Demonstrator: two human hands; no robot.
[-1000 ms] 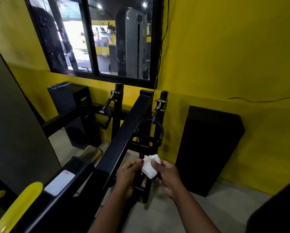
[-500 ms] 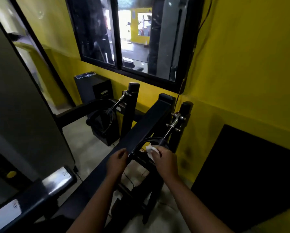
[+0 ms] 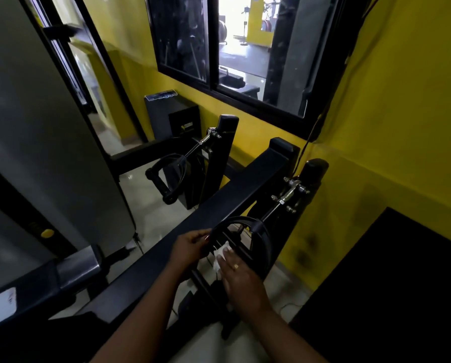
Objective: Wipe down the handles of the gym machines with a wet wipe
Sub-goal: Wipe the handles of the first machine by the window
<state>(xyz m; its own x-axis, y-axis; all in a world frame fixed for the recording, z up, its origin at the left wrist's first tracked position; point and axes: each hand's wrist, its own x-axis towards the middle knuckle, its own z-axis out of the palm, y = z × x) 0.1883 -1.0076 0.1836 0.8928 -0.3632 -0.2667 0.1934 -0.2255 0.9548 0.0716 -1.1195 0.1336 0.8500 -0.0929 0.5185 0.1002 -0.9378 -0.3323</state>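
Head view: the left grip [image 3: 190,247] is curled, pinching the strap of the near handle [image 3: 262,231], which hangs just right of the black beam [image 3: 245,189]. The right grip [image 3: 242,279] is closed over the wet wipe [image 3: 220,255], pressing it to that handle. I judge it best to steady the strap, wrap the wipe round the bar and sweep end to end. A second handle [image 3: 159,184] hangs left of the beam. Beyond the beam is a window [image 3: 214,48] in a yellow wall [image 3: 402,127], and below the beam is pale floor [image 3: 146,216].
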